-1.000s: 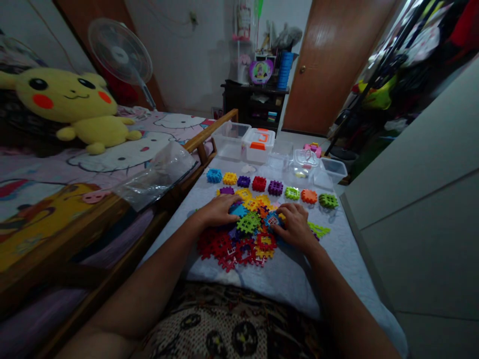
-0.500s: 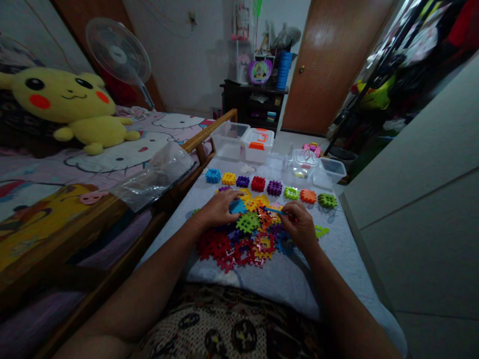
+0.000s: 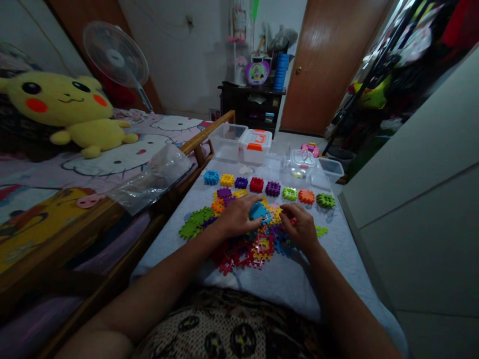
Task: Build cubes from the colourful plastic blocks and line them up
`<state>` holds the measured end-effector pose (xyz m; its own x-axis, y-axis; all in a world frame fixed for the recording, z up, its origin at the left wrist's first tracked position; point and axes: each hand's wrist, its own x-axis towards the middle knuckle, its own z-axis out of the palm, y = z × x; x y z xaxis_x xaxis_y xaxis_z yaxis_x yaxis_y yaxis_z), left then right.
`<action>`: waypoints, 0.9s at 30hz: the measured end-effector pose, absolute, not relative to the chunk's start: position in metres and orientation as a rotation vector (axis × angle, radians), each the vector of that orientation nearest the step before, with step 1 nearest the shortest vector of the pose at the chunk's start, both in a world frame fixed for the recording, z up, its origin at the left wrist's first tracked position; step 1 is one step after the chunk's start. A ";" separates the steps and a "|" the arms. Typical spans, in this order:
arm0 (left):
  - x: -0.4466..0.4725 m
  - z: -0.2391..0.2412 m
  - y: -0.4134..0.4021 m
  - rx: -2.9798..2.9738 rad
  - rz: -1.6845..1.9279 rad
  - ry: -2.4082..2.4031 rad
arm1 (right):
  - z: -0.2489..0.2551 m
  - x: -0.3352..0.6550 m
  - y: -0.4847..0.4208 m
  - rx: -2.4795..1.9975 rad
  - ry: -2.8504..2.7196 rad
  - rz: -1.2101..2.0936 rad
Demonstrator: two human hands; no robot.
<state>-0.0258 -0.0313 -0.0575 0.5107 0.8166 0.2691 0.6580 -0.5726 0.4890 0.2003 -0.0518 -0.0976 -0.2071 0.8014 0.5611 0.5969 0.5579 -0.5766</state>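
Light-blue toothed building tiles [image 3: 259, 210] lie between the thumb and fingers of my left hand [image 3: 239, 215], over the middle of the pile. My right hand [image 3: 299, 227] hovers just right of them, thumb and fingers bent and apart, with a bit of red showing in the gap. Whether that red piece touches the hand is unclear. Beneath both hands spreads a heap of interlocking tiles: red tiles [image 3: 243, 253] at the front, green tiles [image 3: 196, 222] on the left, orange and yellow ones behind. My left forearm hides part of the heap.
Several assembled cubes stand in a row behind the heap, among them a red cube [image 3: 256, 184] and an orange cube [image 3: 307, 196]. Clear plastic boxes [image 3: 228, 144] line the table's far end. A wooden bed rail [image 3: 202, 132] borders the left, a pale cabinet [image 3: 411, 209] the right.
My left hand has moved right, uncovering green tiles on the left. The thin blue tile no longer shows in my right fingers; blue tiles are now together at my left hand.
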 end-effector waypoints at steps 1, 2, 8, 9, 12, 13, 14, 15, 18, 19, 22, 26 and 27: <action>-0.021 -0.059 -0.033 2.469 0.656 1.241 | -0.097 0.204 -0.051 -1.157 -1.887 0.273; -0.016 -0.060 -0.034 2.507 0.620 1.250 | -0.098 0.208 -0.049 -1.179 -1.869 0.253; -0.003 -0.068 -0.034 2.609 0.432 1.308 | -0.108 0.222 -0.040 -1.273 -1.788 0.198; -0.002 -0.069 -0.033 2.603 0.412 1.323 | -0.110 0.223 -0.039 -1.284 -1.787 0.201; -0.003 -0.073 -0.032 2.571 0.370 1.361 | -0.112 0.226 -0.037 -1.303 -1.795 0.207; -0.003 -0.074 -0.031 2.566 0.365 1.370 | -0.112 0.226 -0.037 -1.307 -1.796 0.209; -0.003 -0.075 -0.031 2.566 0.361 1.379 | -0.112 0.226 -0.037 -1.310 -1.797 0.209; -0.002 -0.076 -0.030 2.569 0.362 1.388 | -0.112 0.227 -0.037 -1.312 -1.795 0.208; 0.000 -0.077 -0.030 2.578 0.361 1.409 | -0.111 0.228 -0.036 -1.327 -1.784 0.200; 0.001 -0.076 -0.030 2.576 0.359 1.415 | -0.111 0.228 -0.036 -1.335 -1.783 0.201; 0.002 -0.074 -0.031 2.580 0.347 1.417 | -0.112 0.230 -0.035 -1.354 -1.788 0.211; 0.002 -0.075 -0.031 2.611 0.331 1.402 | -0.114 0.231 -0.035 -1.362 -1.795 0.204; 0.002 -0.075 -0.031 2.618 0.334 1.387 | -0.114 0.231 -0.035 -1.361 -1.798 0.201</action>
<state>0.0019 -0.0307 -0.0754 0.5449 0.8296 0.1217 0.7940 -0.5572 0.2431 0.2312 -0.0347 -0.1139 -0.0468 0.8506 0.5237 0.7142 0.3951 -0.5778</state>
